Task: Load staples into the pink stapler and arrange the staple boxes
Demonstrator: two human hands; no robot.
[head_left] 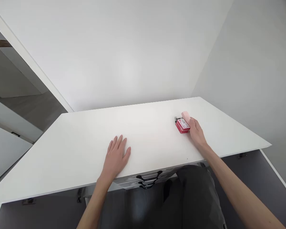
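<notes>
Pink and slim, a block [185,116] sits beside a red-and-white box [183,125] toward the right of the desk [145,127], a small grey-and-black item [176,118] showing past the box's far-left edge. The step in hand appears to be handling these pieces: the right hand's [197,131] grip curls against them, though whether it clasps block, box or both cannot be told. The next move would call for steady, even pressure. The block's long axis slants away from the person and leftward. The left hand [116,156] lies flat, fingers spread, holding nothing.
</notes>
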